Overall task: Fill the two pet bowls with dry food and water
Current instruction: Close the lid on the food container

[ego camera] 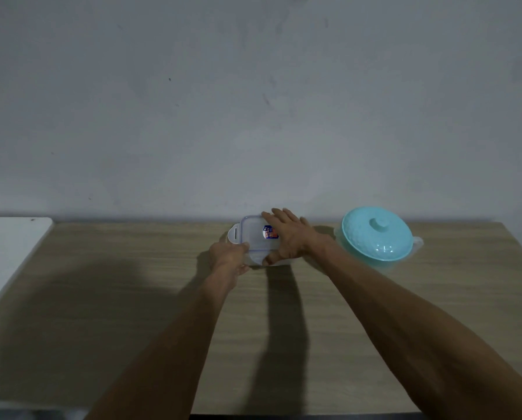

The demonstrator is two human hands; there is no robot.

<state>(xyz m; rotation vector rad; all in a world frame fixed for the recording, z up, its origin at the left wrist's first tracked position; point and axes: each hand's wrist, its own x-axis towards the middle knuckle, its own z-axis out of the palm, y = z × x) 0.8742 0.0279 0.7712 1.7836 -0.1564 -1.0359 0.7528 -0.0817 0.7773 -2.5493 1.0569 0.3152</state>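
Wood-grain table (102,298) against scuffed grey wall (253,86), clear container (255,237), teal pot (377,237)

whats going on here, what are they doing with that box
A person works on a clear plastic container at the far edge of the wooden table. The left hand grips its near-left corner, and the right hand lies flat across its lid, which is on. A teal lidded pot stands to the right, untouched.
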